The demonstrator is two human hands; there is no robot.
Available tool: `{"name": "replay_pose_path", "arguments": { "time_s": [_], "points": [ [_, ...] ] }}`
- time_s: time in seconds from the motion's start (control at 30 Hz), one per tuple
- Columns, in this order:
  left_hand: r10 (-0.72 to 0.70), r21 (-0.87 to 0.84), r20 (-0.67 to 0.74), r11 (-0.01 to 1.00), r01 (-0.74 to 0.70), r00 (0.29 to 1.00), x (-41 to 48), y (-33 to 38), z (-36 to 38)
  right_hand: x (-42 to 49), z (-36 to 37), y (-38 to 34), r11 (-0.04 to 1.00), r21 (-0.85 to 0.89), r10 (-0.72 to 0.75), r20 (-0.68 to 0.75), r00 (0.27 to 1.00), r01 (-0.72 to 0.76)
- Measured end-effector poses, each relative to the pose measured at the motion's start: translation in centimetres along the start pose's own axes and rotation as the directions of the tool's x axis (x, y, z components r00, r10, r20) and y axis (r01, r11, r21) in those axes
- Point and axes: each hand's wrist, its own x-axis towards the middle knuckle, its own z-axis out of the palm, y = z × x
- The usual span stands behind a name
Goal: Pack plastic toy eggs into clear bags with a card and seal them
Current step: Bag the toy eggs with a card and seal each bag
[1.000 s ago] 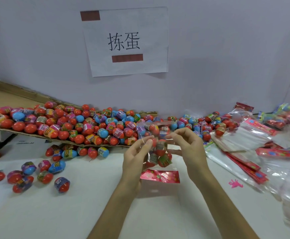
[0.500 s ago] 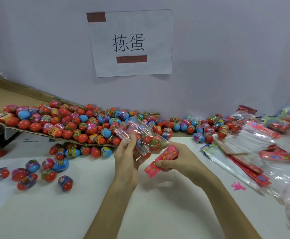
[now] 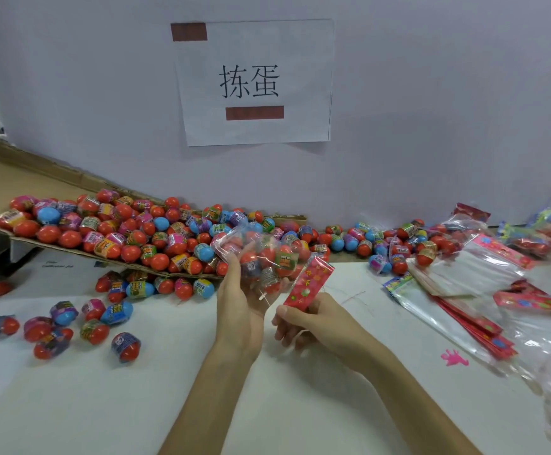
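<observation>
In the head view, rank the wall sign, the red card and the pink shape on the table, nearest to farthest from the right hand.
1. Red card: held in the right hand.
2. Pink shape: on the table, to its right.
3. Wall sign: far behind.

There is one camera only, worn on my head. It looks forward and somewhat down, from close over the white table [image 3: 136,405]. My left hand [image 3: 239,303] and right hand [image 3: 320,323] are in the lower middle; the wall [image 3: 431,126] stands straight ahead, behind it.
</observation>
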Motion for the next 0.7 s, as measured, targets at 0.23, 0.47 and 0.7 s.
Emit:
{"name": "replay_pose_path", "arguments": {
  "time_s": [0.23, 0.47, 0.7],
  "points": [
    [-0.021, 0.004, 0.0, 1.0, 0.021, 1.0, 0.13, 0.36, -0.17, -0.21, 0.1, -0.39, 0.995, 0.097, -0.005, 0.036, 0.999, 0.001],
    [0.009, 0.038, -0.049, 0.999, -0.007, 0.999, -0.19, 0.7, 0.03, -0.23, 0.05, -0.49, 0.974, 0.216, 0.044, 0.118, 0.992, -0.069],
    [0.066, 0.099, -0.107, 0.994, -0.056, 0.992, 0.11, 0.51, 0.01, -0.27, 0.18, -0.49, 0.965, 0.245, 0.061, 0.151, 0.987, -0.097]
  ]
}}
